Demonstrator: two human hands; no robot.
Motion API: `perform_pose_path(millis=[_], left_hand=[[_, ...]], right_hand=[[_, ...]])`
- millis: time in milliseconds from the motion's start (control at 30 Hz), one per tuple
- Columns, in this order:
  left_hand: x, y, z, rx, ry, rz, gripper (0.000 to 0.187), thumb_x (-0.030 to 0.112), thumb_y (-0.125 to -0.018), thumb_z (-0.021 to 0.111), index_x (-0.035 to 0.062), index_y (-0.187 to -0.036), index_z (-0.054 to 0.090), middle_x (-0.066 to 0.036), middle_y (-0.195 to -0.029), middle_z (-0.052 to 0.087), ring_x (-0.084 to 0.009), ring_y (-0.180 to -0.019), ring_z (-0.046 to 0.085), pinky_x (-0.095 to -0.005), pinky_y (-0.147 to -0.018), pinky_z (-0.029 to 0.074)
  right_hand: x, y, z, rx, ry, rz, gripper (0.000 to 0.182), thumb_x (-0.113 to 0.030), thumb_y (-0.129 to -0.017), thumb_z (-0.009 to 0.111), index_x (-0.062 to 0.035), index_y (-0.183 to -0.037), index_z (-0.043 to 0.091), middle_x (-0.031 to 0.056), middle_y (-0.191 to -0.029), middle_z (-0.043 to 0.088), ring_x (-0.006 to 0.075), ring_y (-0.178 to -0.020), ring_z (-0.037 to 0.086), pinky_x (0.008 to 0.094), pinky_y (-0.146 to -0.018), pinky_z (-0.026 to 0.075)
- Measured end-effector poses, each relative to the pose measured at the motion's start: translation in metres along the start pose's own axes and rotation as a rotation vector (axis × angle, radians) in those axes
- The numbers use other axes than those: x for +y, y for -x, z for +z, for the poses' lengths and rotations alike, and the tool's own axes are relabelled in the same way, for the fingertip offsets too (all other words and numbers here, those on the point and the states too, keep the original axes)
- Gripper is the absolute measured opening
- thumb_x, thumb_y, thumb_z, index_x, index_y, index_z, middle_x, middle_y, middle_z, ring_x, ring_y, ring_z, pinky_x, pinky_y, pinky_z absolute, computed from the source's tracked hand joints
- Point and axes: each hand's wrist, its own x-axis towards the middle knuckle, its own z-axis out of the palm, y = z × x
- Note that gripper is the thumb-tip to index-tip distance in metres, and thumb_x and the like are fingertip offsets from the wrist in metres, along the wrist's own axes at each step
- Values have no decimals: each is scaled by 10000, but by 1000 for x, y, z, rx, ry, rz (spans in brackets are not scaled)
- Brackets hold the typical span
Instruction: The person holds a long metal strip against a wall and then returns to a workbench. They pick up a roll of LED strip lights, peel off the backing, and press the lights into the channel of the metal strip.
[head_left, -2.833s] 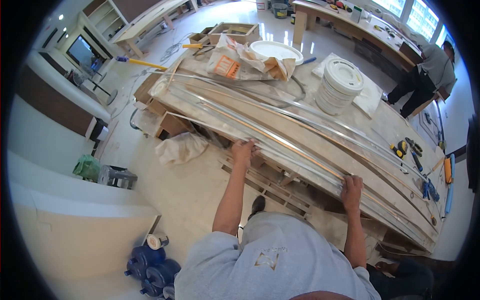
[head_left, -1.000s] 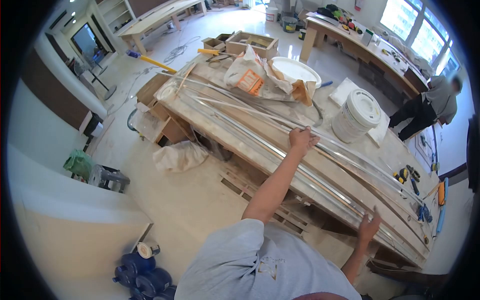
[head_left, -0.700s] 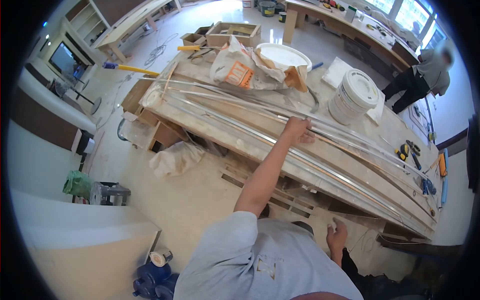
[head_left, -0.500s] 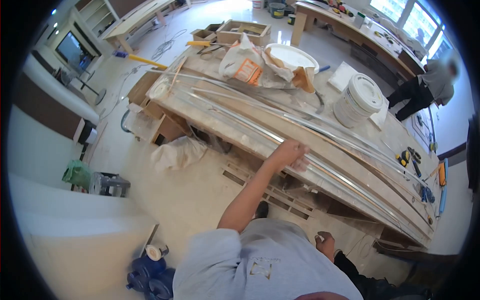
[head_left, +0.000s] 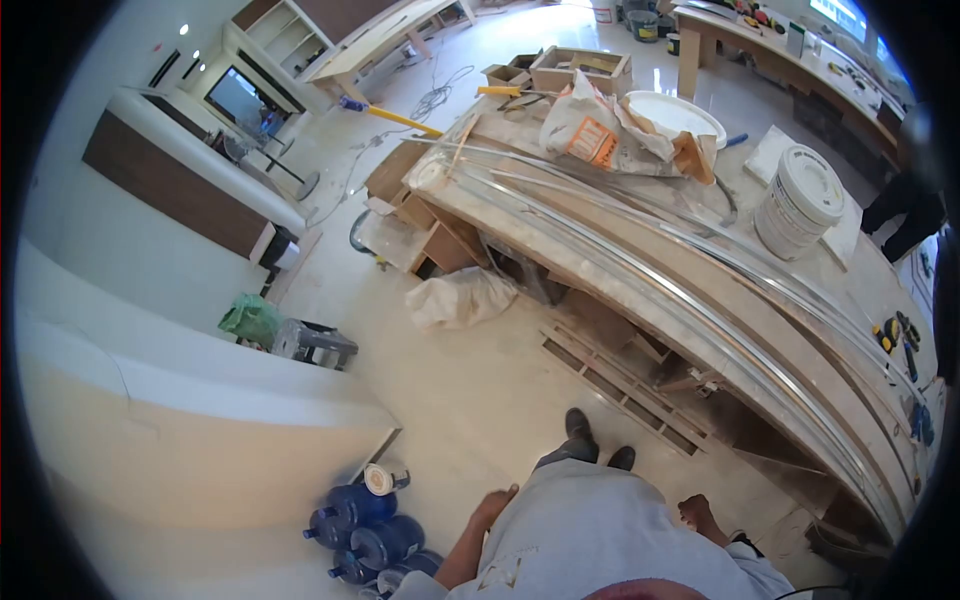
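Observation:
My left hand [head_left: 493, 508] hangs low beside my shirt, away from the bench, with its thumb side showing and its fingers loosely stretched; I see nothing in it. On the other side of my body, my right hand [head_left: 700, 514] is closed with the fingers curled in, and whatever it may hold is hidden. Long shiny metal strips [head_left: 640, 272] lie lengthwise along the near side of the dusty workbench [head_left: 600, 235]. Neither hand touches them.
On the bench stand a paper sack [head_left: 590, 130], a white lidded bucket [head_left: 800, 203] and hand tools [head_left: 888, 335]. Blue water bottles [head_left: 385, 540] lie at lower left. A slatted wooden frame [head_left: 620, 390] rests on the floor by the bench. Another person [head_left: 905, 205] stands at far right.
My left hand has come off the metal strips and dropped to my side. The view has swung left, so the bench sits further right. My right hand stays low by my body.

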Motion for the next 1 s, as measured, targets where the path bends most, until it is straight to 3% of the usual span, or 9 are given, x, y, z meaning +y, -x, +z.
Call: perform_pose_path(millis=[33,200,267,400,467,500,700,833,1000], left_hand=[[-14,0,4,-38,122,-92,750,654,-904,508,-18,-1200,660,-219,-1247,656,-359,-1156,620,-446,-965,495],[-92,-7,-5,-431,-51,65,670,528,-808,640,9,-1231,640,-195,-1239,662,-354,-1113,636,-427,-941,513],[-102,-27,-27,-571,-176,175,663,478,-769,694,19,-1244,632,-185,-1235,664,-352,-1096,642,-419,-932,521],[-93,-91,-99,-726,-395,372,680,402,-712,773,36,-1263,620,-170,-1231,668,-349,-1071,652,-407,-918,531],[-80,-120,-149,-436,-153,508,521,270,-714,772,70,-1182,658,-130,-1188,684,-349,-1025,665,-398,-885,546],[-61,-140,-179,-379,-285,415,438,251,-798,671,84,-1203,667,-106,-1114,703,-288,-998,677,-384,-819,569],[22,-219,-339,-24,-213,400,435,434,-942,577,59,-1108,720,-203,-1125,695,-350,-1076,656,-406,-935,510],[125,-228,-420,6,-456,534,385,402,-933,593,88,-1116,719,-176,-1134,697,-361,-1083,648,-423,-938,509],[227,-220,-456,82,-528,543,363,355,-924,629,60,-1116,717,-200,-1108,705,-348,-1066,663,-407,-937,507]], right_hand=[[-5,-7,-10,-109,-438,294,91,-154,-781,720,-93,-848,721,61,-775,722,202,-745,719,361,-641,570],[-82,5,-109,382,187,-263,57,-57,-795,668,-64,-793,724,99,-842,742,203,-681,718,325,-609,566],[-112,-3,-128,339,-1151,120,53,-91,-771,695,-87,-814,726,81,-868,736,192,-722,720,321,-642,570],[-126,-40,-125,522,-493,-173,82,-176,-762,725,-113,-815,721,62,-846,722,196,-744,712,332,-645,563],[-106,-94,-82,503,-333,-96,94,-197,-768,718,-114,-813,719,65,-819,713,209,-735,706,336,-638,560],[-141,-68,-115,424,393,-196,116,-225,-774,720,-123,-827,725,62,-822,714,236,-714,701,338,-622,554],[-262,-63,-135,116,-143,128,89,-186,-794,685,-103,-805,717,65,-767,704,242,-714,699,338,-636,558],[-347,-44,-178,581,-72,-140,217,-219,-824,627,-40,-847,747,155,-847,725,252,-798,714,351,-714,564],[-397,-41,-191,601,-735,224,248,-240,-819,609,-29,-839,737,197,-936,727,335,-870,709,407,-788,557]])
